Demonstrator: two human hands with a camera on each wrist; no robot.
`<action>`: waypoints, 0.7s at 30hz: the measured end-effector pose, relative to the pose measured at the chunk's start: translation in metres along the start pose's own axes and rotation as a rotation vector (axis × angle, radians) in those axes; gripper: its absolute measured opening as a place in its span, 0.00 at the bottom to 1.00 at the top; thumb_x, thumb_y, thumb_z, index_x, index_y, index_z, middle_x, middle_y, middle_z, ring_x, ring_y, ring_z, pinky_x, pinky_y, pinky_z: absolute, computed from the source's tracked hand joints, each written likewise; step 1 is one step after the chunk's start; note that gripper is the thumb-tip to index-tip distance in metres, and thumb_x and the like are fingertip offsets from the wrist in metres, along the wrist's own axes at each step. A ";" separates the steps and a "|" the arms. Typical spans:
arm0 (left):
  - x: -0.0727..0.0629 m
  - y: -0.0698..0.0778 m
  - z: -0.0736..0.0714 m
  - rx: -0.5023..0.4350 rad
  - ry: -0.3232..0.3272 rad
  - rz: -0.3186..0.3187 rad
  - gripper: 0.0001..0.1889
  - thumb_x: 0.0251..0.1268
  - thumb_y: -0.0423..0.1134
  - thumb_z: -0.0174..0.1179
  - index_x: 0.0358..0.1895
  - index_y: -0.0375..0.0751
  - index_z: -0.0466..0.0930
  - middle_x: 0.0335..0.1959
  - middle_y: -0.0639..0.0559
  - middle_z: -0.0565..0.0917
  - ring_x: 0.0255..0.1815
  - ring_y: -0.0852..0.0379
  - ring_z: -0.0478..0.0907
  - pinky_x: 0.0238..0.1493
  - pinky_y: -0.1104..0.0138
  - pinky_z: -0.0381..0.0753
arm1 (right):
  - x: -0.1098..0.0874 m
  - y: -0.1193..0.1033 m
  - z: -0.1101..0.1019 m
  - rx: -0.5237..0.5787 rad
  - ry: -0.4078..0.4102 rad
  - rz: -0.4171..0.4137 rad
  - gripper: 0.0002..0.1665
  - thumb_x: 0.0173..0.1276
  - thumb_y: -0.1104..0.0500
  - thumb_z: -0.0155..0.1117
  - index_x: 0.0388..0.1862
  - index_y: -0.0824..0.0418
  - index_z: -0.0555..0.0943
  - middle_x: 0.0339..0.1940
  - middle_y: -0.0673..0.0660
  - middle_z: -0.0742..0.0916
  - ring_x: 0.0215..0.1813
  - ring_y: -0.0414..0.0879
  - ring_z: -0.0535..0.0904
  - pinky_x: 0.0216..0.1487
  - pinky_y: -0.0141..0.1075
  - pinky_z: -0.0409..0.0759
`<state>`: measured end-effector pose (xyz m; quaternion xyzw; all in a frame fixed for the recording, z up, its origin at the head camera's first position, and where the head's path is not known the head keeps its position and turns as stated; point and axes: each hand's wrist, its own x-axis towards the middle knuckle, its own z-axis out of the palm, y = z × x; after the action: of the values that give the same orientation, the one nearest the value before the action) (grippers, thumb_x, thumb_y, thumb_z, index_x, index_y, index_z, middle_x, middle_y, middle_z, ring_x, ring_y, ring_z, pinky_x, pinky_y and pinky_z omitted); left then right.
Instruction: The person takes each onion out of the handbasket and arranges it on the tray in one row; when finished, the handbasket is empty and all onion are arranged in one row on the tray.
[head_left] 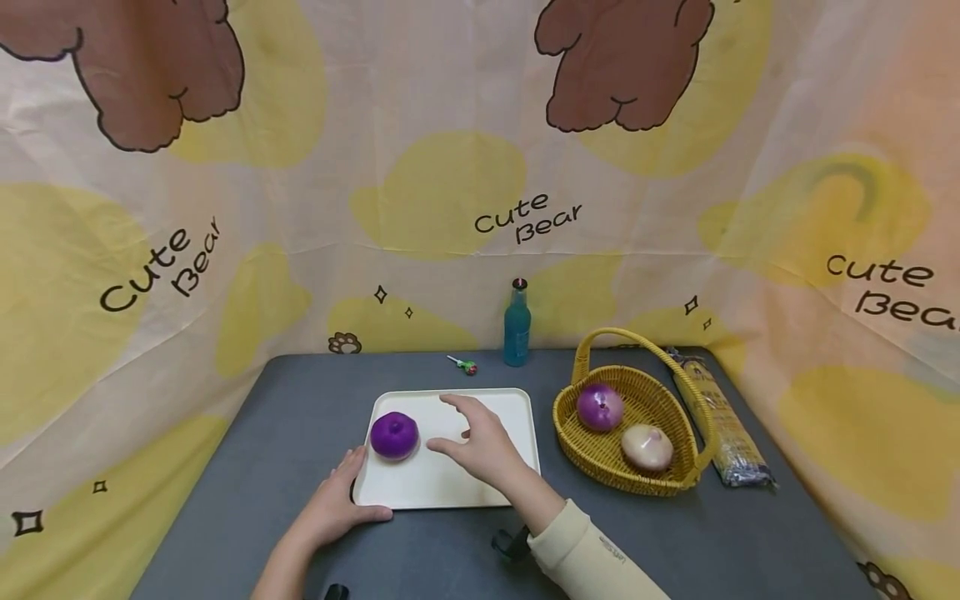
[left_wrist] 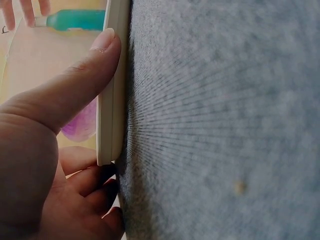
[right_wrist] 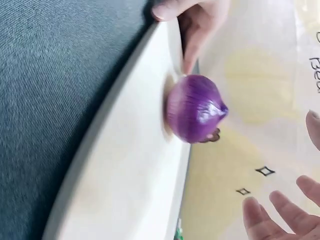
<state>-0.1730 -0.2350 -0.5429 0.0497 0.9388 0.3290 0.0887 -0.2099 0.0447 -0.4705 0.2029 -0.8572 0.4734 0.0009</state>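
- One hand, the left hand [head_left: 333, 508], grasps the near-left corner of a white tray [head_left: 465, 487], thumb along the near edge, fingers at the left side.
- The right hand [head_left: 483, 446] is released and holds nothing; it hangs over the tray, thumb and fingers spread apart, facing the purple onion.
- The purple onion [head_left: 393, 436] sits on the left part of the tray, between both hands, pointed tip up.
- Right of the tray, a yellow basket [head_left: 596, 477] holds a second purple onion [head_left: 600, 407] and a pale bulb [head_left: 647, 447].
- Beyond the tray, a lollipop [head_left: 467, 367] lies on the grey bench [head_left: 712, 542], near an upright blue bottle [head_left: 517, 333].
- Beside the basket, farthest right, lies a long yellowish packet [head_left: 729, 429].
- A "Cute Bear" cloth [head_left: 420, 200] hangs behind the bench.
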 end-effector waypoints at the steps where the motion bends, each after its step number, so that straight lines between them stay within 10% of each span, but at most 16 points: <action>1: 0.000 0.000 0.000 0.003 0.000 -0.002 0.66 0.41 0.61 0.79 0.79 0.30 0.51 0.79 0.29 0.55 0.81 0.29 0.46 0.76 0.34 0.48 | -0.001 0.000 -0.003 -0.002 0.008 -0.003 0.42 0.64 0.45 0.75 0.74 0.54 0.71 0.71 0.53 0.78 0.69 0.51 0.75 0.53 0.47 0.86; 21: 0.001 -0.001 -0.002 0.011 -0.006 0.018 0.67 0.41 0.61 0.79 0.79 0.29 0.50 0.79 0.29 0.54 0.81 0.30 0.46 0.77 0.35 0.46 | -0.021 0.007 -0.044 -0.015 0.140 0.034 0.39 0.62 0.45 0.76 0.71 0.51 0.75 0.68 0.53 0.80 0.67 0.52 0.77 0.53 0.47 0.87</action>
<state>-0.1742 -0.2368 -0.5426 0.0594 0.9399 0.3244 0.0884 -0.2014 0.0909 -0.4555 0.1549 -0.8617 0.4801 0.0543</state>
